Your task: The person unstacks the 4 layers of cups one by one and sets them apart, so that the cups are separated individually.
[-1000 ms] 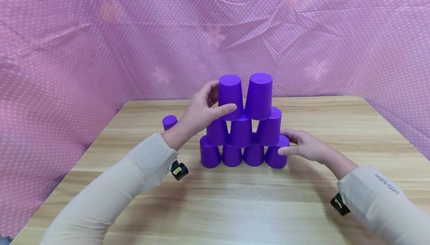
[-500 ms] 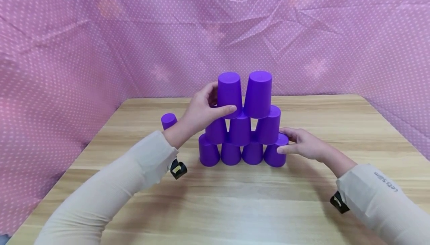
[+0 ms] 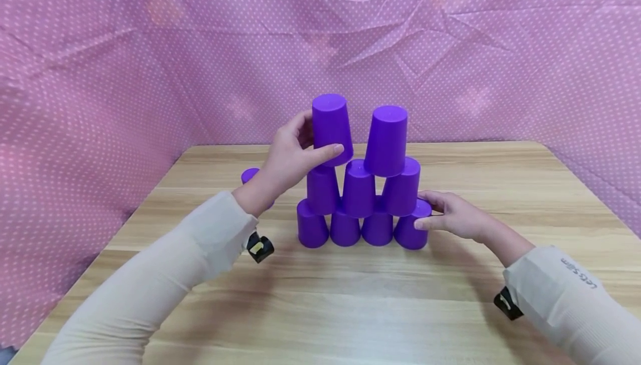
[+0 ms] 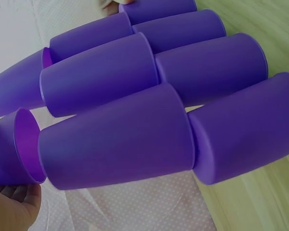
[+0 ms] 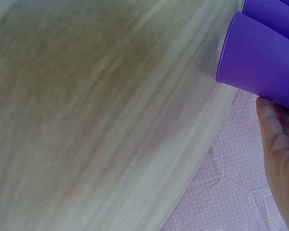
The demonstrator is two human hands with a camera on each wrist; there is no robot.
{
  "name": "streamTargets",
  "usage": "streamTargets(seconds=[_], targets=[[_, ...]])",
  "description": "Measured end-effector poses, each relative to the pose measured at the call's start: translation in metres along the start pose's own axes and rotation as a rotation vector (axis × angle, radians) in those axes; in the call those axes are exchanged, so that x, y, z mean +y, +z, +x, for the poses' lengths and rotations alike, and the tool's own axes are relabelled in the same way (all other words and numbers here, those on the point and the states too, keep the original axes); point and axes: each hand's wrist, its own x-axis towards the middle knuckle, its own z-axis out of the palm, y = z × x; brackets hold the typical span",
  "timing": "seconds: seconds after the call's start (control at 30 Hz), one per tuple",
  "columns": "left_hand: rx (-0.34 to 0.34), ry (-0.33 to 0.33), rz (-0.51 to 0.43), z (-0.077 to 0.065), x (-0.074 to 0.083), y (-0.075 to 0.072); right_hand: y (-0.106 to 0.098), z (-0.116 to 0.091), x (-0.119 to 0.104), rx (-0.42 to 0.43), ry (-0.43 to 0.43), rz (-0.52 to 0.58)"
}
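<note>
The person's left hand (image 3: pixel 287 156) grips one purple cup (image 3: pixel 330 128), thumb in front and fingers behind. That cup is upside down and a bit tipped, up over the left side of a cup pile in the middle of the wooden tabletop (image 3: pixel 320 298). Whether its rim touches the cups below cannot be told.

In the pile, the bottom row (image 3: pixel 345 231) and the second row (image 3: pixel 359 190) look all done. The third row has only one cup at rest, the upper right cup (image 3: pixel 385 141), which sits across two cups below. The held cup has not been let go, and no cup sits on the very top. One lone cup (image 3: pixel 249 175) stands away from the pile, toward the left edge of the tabletop, partly hidden by the left arm. Whether the pile is going up or coming down is hard to say.

The right hand (image 3: pixel 458 217) holds the bottom right cup (image 3: pixel 412 234), thumb on the front. The two hands are apart.

Counting the cups: four at the bottom, three above, one resting higher, one held and one alone. That makes ten in sight. There are two pale sleeves (image 3: pixel 150 281), and one pink dotted cloth (image 3: pixel 320 75) hangs past the far edge.
</note>
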Motion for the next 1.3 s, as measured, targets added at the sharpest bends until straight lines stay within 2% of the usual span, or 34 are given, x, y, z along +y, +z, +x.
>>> streamTargets(seconds=[0.23,0.43,0.63,1.03,1.3], targets=[[0.053,0.006,0.008,-0.002,0.004,-0.014,0.0,0.0,0.0,0.0,0.003,0.005],[0.122,-0.025,0.068,-0.006,0.003,-0.033,0.0,-0.001,0.0,0.005,-0.002,0.001],[0.193,-0.059,0.109,-0.016,0.001,-0.053,-0.001,0.0,-0.002,0.009,-0.006,-0.016],[0.277,-0.147,0.142,-0.036,-0.021,-0.078,-0.005,-0.006,-0.002,0.004,-0.003,-0.035],[0.329,-0.203,0.171,-0.048,-0.04,-0.095,-0.004,-0.003,-0.002,-0.001,-0.009,-0.021]])
